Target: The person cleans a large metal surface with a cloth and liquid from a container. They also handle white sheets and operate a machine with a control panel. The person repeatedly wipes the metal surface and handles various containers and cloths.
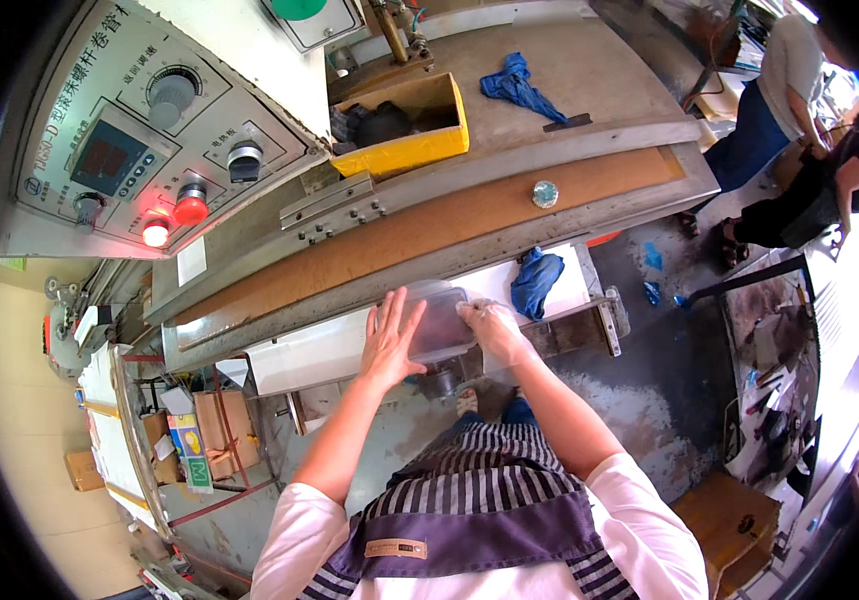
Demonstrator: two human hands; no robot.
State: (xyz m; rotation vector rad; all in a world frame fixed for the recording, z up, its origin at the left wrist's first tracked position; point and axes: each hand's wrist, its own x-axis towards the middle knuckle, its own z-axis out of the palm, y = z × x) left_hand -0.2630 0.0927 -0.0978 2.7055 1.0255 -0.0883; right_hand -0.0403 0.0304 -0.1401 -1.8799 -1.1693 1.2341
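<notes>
A clear, rounded-corner plastic container (439, 322) is in front of me, over the white front ledge (314, 352) of a long machine bench. My left hand (391, 338) lies along its left side, fingers spread and thumb near the lower corner. At the right edge, my right hand (491, 330) has its fingers closed on the container's rim. Something dark shows through the clear plastic; I cannot make out what. Just right of my right hand is a crumpled blue cloth (536, 282) on the ledge.
A long brown heated-looking strip (429, 235) runs behind the ledge, with a small round glassy jar (544, 194) on it. Beyond are a yellow box (404, 150) of dark items and another blue cloth (519, 88). A control panel (149, 130) stands left; two people (799, 150) are at right.
</notes>
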